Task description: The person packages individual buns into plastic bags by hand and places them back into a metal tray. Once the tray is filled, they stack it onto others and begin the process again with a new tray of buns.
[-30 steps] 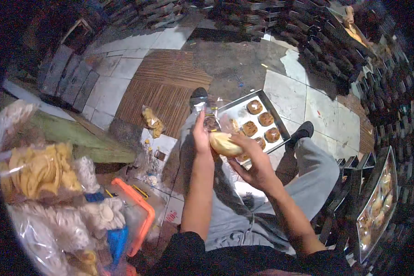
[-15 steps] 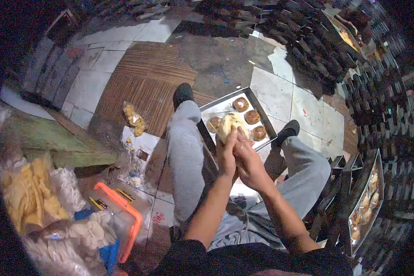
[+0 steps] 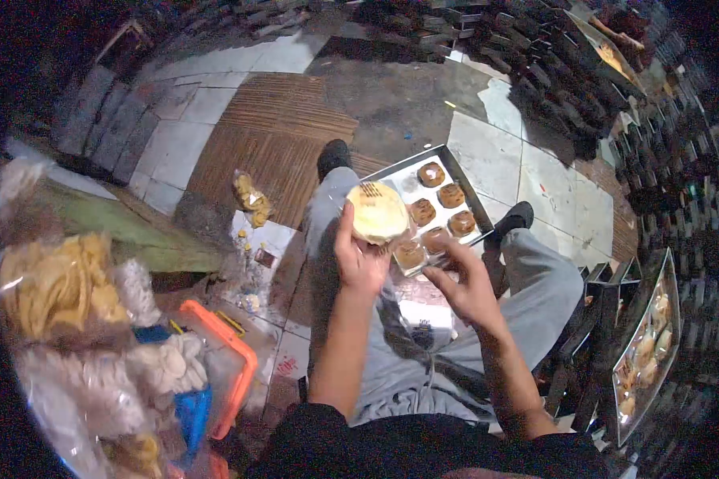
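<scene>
My left hand (image 3: 361, 263) is closed on a pale yellow round piece of dough (image 3: 377, 212), raised over the left side of a dark-rimmed tray (image 3: 465, 180). Dark printed-looking marks show on its upper part, and clear film seems to lie around it. My right hand (image 3: 470, 287) is by the tray's near right corner, thumb and fingers apart, with nothing plainly held. Several round brown pastries sit on the tray's white lining, among them one at the far end (image 3: 431, 174) and one near my right fingers (image 3: 461, 223). The raised dough hides part of the tray.
A tray of wrapped pieces (image 3: 645, 351) leans at the right beside dark stacked trays. Bags of yellow material (image 3: 60, 291) and an orange-rimmed container (image 3: 236, 363) stand at the left. A small yellow bag (image 3: 252, 199) lies on the floor. A white packet (image 3: 425, 319) rests between my legs.
My hands were together around the dough over the tray. They have parted: the left has carried it leftward, the right has moved to the tray's near corner. More pastries show.
</scene>
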`<state>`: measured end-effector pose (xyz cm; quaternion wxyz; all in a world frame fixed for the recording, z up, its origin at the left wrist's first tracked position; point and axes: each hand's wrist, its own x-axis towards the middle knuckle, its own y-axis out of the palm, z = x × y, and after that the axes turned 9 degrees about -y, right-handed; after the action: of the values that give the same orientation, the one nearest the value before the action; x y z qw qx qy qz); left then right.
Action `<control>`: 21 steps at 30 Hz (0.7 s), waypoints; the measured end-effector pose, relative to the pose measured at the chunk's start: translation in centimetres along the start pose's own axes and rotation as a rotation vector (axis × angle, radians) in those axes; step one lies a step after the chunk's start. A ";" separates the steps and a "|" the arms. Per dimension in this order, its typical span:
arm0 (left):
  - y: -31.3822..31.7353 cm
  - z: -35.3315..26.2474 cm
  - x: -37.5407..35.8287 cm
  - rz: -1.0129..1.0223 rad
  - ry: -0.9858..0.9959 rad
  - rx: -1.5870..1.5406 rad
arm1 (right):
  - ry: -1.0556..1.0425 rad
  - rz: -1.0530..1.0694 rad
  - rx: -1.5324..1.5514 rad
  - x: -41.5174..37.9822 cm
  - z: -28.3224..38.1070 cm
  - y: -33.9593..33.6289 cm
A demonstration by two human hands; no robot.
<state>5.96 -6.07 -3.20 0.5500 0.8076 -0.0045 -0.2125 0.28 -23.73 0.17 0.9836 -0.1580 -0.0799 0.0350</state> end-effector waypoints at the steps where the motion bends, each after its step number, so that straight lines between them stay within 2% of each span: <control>1: -0.7 0.4 -1.3 -0.005 0.009 0.034 | -0.048 -0.073 0.045 0.4 0.5 0.6; 2: -1.3 1.0 -3.3 -0.016 0.017 0.152 | -0.100 -0.143 0.087 0.7 0.9 1.2; 4: -2.2 -0.1 -7.8 -0.022 -0.159 0.376 | -0.289 0.054 0.111 0.2 -1.7 2.1; 5: -2.7 -1.8 -8.9 -0.034 -0.151 0.383 | -0.252 0.009 0.178 0.0 -3.2 3.1; 6: -3.2 -3.7 -9.8 -0.307 -0.318 0.855 | -0.253 0.014 0.193 -0.1 -3.6 3.8; 7: -3.3 -4.9 -10.4 -0.589 -0.486 1.319 | -0.154 -0.019 0.314 -0.1 -3.7 4.5; 8: -3.6 -5.1 -10.4 -0.600 -0.480 1.320 | -0.054 -0.050 0.432 0.1 -3.8 5.2; 10: -3.2 -4.7 -10.0 -0.355 0.705 1.753 | -0.065 -0.054 0.454 0.6 -3.1 6.2; 11: -2.1 -4.4 -9.6 -0.341 0.926 1.683 | -0.114 -0.043 0.345 1.0 -2.3 6.4; 12: -2.4 -4.8 -8.8 -0.333 0.920 1.684 | -0.162 -0.036 0.235 1.4 -1.5 6.3; 14: -3.9 -5.6 -7.5 -0.120 1.041 1.645 | -0.176 0.011 0.150 1.2 0.7 5.4; 16: -3.1 -5.0 -8.4 -0.131 0.986 1.534 | -0.679 -0.107 -0.256 1.0 4.2 4.2; 17: -3.4 -4.8 -9.2 -0.186 0.813 1.433 | -0.752 -0.271 -0.195 0.3 2.4 4.6; 18: -3.5 -4.7 -9.9 -0.237 0.645 1.332 | -0.684 -0.302 -0.228 0.1 -0.1 4.9; 19: -2.9 -4.6 -10.1 -0.304 0.519 1.270 | -0.260 -0.195 0.163 0.2 -2.4 4.9; 20: -3.4 -4.0 -10.0 -0.287 0.519 1.271 | 0.171 -0.078 0.546 0.1 -4.2 4.7; 21: -4.3 -3.7 -9.7 -0.257 0.599 1.239 | 0.134 -0.107 0.506 0.1 -4.4 4.5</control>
<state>-2.56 1.24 -2.63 -0.0634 0.9905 0.1224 -0.0023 0.94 -20.75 -5.35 0.9953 0.0953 -0.0114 -0.0089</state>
